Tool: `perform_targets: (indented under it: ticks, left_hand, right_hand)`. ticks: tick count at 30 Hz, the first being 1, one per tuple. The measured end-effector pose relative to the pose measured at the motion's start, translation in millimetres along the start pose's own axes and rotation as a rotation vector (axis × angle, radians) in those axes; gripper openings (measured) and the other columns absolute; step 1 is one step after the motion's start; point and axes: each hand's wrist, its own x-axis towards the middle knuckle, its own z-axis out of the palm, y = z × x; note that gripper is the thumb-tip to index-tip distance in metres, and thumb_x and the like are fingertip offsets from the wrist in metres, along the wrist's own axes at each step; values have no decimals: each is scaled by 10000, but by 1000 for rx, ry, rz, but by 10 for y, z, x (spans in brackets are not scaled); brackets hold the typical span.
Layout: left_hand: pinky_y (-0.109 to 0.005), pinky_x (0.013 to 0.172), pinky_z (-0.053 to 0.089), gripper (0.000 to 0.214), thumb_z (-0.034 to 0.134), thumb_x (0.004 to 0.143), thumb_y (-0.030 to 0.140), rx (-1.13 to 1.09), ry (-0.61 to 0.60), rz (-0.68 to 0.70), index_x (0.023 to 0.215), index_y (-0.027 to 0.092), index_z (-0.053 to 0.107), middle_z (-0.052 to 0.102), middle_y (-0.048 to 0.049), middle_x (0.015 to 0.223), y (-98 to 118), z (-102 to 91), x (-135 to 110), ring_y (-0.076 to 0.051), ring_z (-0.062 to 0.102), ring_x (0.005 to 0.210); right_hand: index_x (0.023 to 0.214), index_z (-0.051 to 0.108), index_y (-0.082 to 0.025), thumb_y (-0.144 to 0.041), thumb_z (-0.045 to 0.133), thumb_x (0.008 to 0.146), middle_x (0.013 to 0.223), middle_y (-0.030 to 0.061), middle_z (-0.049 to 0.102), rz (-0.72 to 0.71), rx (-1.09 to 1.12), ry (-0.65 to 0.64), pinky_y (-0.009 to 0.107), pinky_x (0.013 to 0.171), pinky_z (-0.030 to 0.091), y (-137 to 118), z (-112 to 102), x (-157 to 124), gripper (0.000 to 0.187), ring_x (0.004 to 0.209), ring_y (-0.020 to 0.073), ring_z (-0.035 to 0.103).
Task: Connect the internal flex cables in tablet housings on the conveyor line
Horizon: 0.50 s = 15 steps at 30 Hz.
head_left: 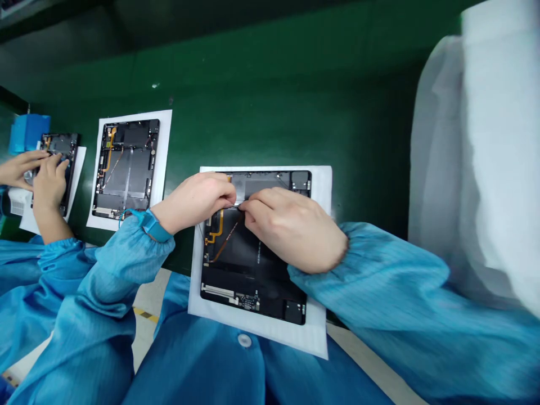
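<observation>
In front of me an opened tablet [274, 287], its inner parts bare, lies on a white foam sheet [322, 194]. My left hand [201, 196] comes over the tablet's upper left edge with thumb and fingers closed in a pinch. My right hand [291, 228] rests across the tablet's upper middle, fingertips also pinched. The two hands almost meet at a dark strip-like part; what each one grips is too small to make out. An orange flex cable [218, 229] and a thin brown ribbon cable [226, 241] run just below the fingers.
Another opened tablet [126, 174] lies on a foam sheet to the left. Beyond it, a co-worker's hands [50, 183] work on a third tablet [70, 146] near a blue box [30, 133]. White sheet material [498, 157] stands at the right of the green bench [287, 107].
</observation>
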Motion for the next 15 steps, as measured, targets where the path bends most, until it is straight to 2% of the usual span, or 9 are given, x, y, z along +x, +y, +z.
perform_targets:
  ticks: [7,15]
  left_hand:
    - [-276,747,456,165,562,894,117,9,5,14,803,176,687,678,-33,856,-9,10,-8,-167,624,827]
    - [-296,751,441,209,534,946,173,159,-5,28,795,167,677,672,-49,857,49,36,8,-179,622,836]
  right_hand:
    - [792,712,-151,-90,509,909,795,87,661,-3,3,-4,326,661,392,16,1,-6,242,707,204,538]
    - [726,681,-156,-91,532,902,740,78,634,-44,-35,36,318,637,380,8,-22,4,240,675,205,525]
